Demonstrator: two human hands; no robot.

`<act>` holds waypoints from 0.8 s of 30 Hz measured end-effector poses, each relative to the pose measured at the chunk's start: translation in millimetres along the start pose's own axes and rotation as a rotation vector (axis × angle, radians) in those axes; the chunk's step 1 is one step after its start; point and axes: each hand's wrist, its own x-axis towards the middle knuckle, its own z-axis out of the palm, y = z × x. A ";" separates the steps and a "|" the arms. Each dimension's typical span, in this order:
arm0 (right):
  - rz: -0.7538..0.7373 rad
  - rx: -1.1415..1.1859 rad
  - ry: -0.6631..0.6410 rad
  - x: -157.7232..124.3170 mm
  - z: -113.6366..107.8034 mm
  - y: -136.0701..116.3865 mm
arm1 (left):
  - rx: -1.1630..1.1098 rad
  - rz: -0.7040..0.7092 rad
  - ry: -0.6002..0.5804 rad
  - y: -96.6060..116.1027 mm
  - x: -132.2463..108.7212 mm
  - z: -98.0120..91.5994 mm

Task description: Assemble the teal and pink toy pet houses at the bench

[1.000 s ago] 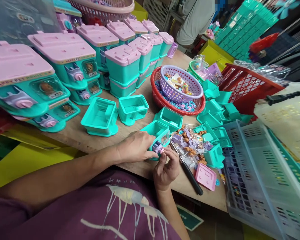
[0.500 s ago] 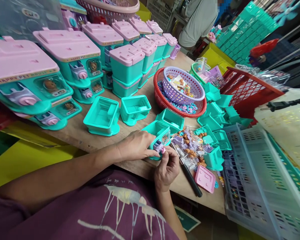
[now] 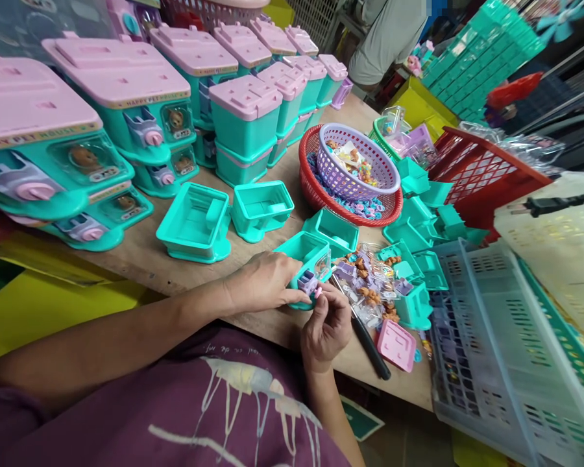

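On the wooden table (image 3: 175,279) my left hand (image 3: 260,282) grips the near side of a teal plastic toy box (image 3: 302,250). A purple part (image 3: 307,283) and a clear window sit on that box's front. My right hand (image 3: 326,327) pinches a small pink knob (image 3: 317,293) against the purple part. Just right of this hand lies a black-handled tool (image 3: 370,347), and beyond it a pink lid (image 3: 396,345). A heap of small brown figures and purple pieces (image 3: 367,285) is spread beside the box.
Stacked toy boxes with pink lids (image 3: 121,71) line the left and back. Open teal boxes (image 3: 194,220) stand nearer. A purple basket (image 3: 357,185) rests in a red basket (image 3: 307,194). At the right are a clear crate (image 3: 491,363) and a red crate (image 3: 486,168). A person (image 3: 387,45) is behind.
The camera view has shifted slightly. Both hands keep nearly the same hold, with the pink knob still pinched at the box's front and turned a little.
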 end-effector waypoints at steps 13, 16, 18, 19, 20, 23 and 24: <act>-0.029 -0.006 -0.081 7.5 -6.6 0.6 | 0.035 -0.016 -0.031 2.5 -1.6 -3.1; -0.003 -0.003 -0.094 8.7 -7.8 -0.6 | 0.044 -0.013 -0.018 4.4 -3.2 -4.7; 0.013 0.012 -0.093 8.4 -7.6 -1.5 | 0.034 -0.002 -0.005 5.1 -4.1 -5.0; 0.026 0.023 -0.089 7.9 -7.2 -1.7 | 0.030 -0.001 -0.003 5.3 -4.4 -4.9; 0.043 0.037 -0.083 7.5 -6.7 -1.8 | 0.026 -0.002 -0.005 5.4 -4.5 -4.7; 0.070 0.058 -0.068 6.4 -5.1 -1.4 | 0.022 -0.010 -0.015 5.3 -3.9 -3.6; 0.064 0.054 -0.066 6.3 -4.7 -1.1 | 0.019 -0.008 -0.013 5.1 -3.4 -3.3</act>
